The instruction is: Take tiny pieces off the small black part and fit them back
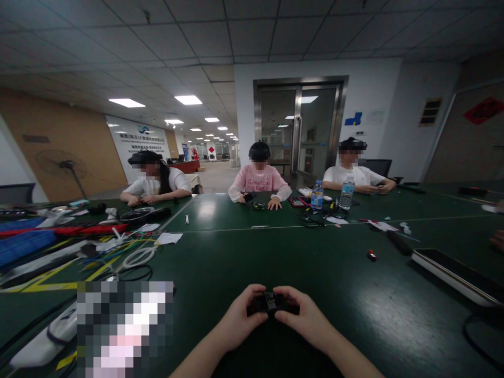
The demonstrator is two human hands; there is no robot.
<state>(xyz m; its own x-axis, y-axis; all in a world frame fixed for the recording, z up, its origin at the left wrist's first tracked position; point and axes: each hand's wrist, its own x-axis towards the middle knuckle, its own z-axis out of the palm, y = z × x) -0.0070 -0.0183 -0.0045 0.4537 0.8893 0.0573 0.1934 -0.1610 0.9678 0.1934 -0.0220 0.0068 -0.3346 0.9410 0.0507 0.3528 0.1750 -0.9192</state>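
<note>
A small black device (271, 301) with a lighter, detailed middle is held between both hands, just above the near part of the green table (220, 252). My left hand (244, 311) grips its left end, thumb below and fingers curled over the top. On the opposite end, my right hand (296, 310) closes the same way. The fingers cover both ends, so the device's exact kind cannot be made out.
Cables (137, 257), a blue tray (23, 247) and a white power strip (47, 336) crowd the left. To the right are a small red object (371, 255) and a flat white-edged box (452, 273). Bottles (317, 195) stand farther back. Three people sit across the table.
</note>
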